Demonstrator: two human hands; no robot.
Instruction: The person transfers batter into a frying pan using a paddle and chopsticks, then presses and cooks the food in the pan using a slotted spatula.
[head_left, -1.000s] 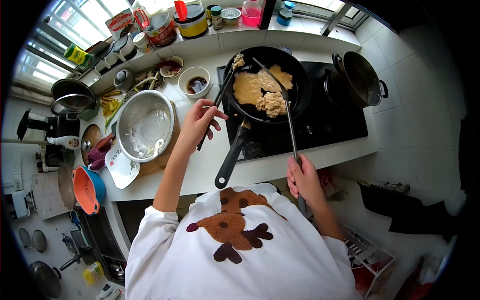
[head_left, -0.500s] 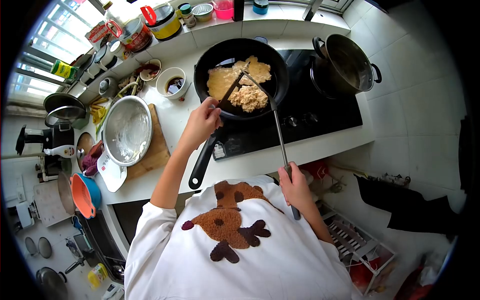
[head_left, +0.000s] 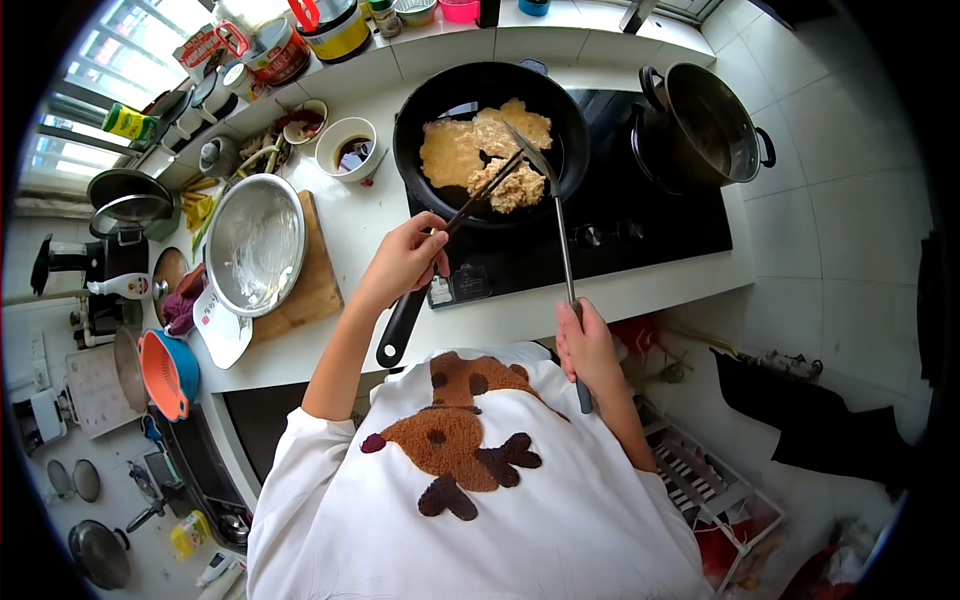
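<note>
Left grip (head_left: 405, 258) is holding chopsticks (head_left: 480, 198), right grip (head_left: 588, 348) is clutching spatula (head_left: 566, 250); both are reaching over batter (head_left: 515, 190) near pan (head_left: 570, 140) centre. Pan is sitting on hob (head_left: 650, 245), handle (head_left: 403, 325) pointing toward bench (head_left: 355, 225) front edge.

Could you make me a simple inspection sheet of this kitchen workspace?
Surface: pale counter with a black cooktop set in it.
Job's things: black frying pan on the cooktop, holding flat pale batter and a lumpy mound.
Clutter: metal bowl overlapping a wooden board; small white bowl with dark liquid; a pot right of the pan.
Grips: left hand holds dark chopsticks; right hand holds a spatula; both tools reach into the pan.
Cables: nothing seen clearly.
Surroundings: barred window, containers along the sill, tiled wall.
</note>
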